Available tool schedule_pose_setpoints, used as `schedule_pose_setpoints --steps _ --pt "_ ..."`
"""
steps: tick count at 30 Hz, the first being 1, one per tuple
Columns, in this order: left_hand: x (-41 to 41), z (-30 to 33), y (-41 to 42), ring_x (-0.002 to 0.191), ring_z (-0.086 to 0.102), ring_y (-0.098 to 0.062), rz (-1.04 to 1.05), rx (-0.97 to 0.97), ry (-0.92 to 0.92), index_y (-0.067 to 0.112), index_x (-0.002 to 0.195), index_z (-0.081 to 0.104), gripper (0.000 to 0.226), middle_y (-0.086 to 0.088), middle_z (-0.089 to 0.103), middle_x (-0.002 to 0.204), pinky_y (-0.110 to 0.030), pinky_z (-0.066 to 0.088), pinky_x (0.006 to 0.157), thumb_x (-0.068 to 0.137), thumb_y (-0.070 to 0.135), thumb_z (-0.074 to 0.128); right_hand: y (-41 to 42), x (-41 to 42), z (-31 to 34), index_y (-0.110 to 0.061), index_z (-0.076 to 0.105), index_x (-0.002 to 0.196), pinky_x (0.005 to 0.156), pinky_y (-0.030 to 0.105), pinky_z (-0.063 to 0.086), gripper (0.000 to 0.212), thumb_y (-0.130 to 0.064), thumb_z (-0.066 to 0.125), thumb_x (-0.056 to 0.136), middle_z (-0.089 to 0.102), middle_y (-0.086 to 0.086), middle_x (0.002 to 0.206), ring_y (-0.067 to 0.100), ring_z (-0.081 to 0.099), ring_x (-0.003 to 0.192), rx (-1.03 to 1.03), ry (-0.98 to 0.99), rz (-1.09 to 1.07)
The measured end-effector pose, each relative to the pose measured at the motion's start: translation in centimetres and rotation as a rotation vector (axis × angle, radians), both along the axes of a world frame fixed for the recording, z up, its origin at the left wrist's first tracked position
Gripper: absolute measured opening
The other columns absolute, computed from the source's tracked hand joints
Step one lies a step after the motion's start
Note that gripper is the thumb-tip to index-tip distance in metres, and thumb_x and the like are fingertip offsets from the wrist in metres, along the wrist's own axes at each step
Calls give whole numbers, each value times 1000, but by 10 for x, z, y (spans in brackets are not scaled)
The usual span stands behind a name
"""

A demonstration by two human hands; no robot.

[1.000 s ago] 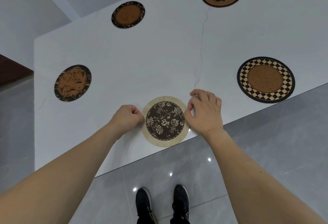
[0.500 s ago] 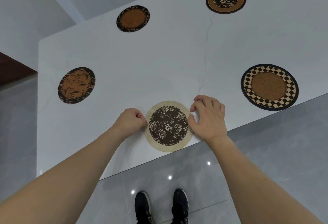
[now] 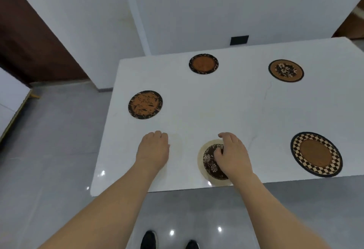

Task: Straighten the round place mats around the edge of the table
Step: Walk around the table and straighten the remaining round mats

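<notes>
A round mat with a cream rim and a dark floral middle [image 3: 208, 162] lies at the near edge of the white table [image 3: 226, 110]. My right hand [image 3: 232, 156] hovers over or rests on its right half, fingers curled and apart, hiding that part. My left hand [image 3: 153, 149] is off the mat, to its left, palm down over bare table with fingers loosely bent. Other mats: a checkered one [image 3: 316, 154] at the near right, an orange one with dark twigs [image 3: 145, 104] at the left, a dark-rimmed orange one [image 3: 203, 63] and a floral-centred one [image 3: 286, 70] at the far side.
The table's near edge runs just below the floral mat. Grey glossy floor lies to the left and in front. My black shoes [image 3: 149, 241] show at the bottom. White walls, a dark wooden panel [image 3: 25, 38] and a black wall socket [image 3: 239, 40] stand behind the table.
Both hands let go of the cream-rimmed mat's edges. The left hand moved away to the left; the right hand came over the mat. The view swung up and turned.
</notes>
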State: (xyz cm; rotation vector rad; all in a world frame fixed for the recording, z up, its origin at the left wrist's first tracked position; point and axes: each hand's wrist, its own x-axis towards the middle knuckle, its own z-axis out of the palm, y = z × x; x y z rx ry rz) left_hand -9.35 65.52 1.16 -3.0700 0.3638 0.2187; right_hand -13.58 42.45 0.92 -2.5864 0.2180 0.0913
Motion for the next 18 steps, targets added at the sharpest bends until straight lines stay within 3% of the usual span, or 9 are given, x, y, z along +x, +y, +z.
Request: schedule_pose_setpoints --steps 5,10,14,18 --pt "-18 48 83 112 49 -26 137 18 -57 7 126 44 35 -9 52 125 -35 35 104 101 28 31 97 11 68 -9 38 142 109 33 33 54 -15 49 89 43 8 146 24 42 131 -3 9 199" --pt "-36 97 176 115 47 -30 356 -62 -96 5 124 45 33 -13 51 128 -38 36 99 100 26 33 205 19 117 -9 38 142 105 33 38 56 -15 49 88 44 8 144 24 45 127 -20 -44 392" --pt "-58 126 279 123 44 -30 482 -62 -105 6 128 45 38 -14 47 135 -39 35 105 98 23 30 302 18 143 -11 38 142 106 33 37 55 -15 49 88 42 7 146 24 42 131 -17 -59 524" --pt "-81 157 367 126 43 -31 620 -162 -189 6 134 41 42 -14 47 138 -39 34 105 97 27 38 392 18 168 -12 39 141 107 35 37 55 -17 50 88 42 8 146 26 42 130 -20 -69 607"
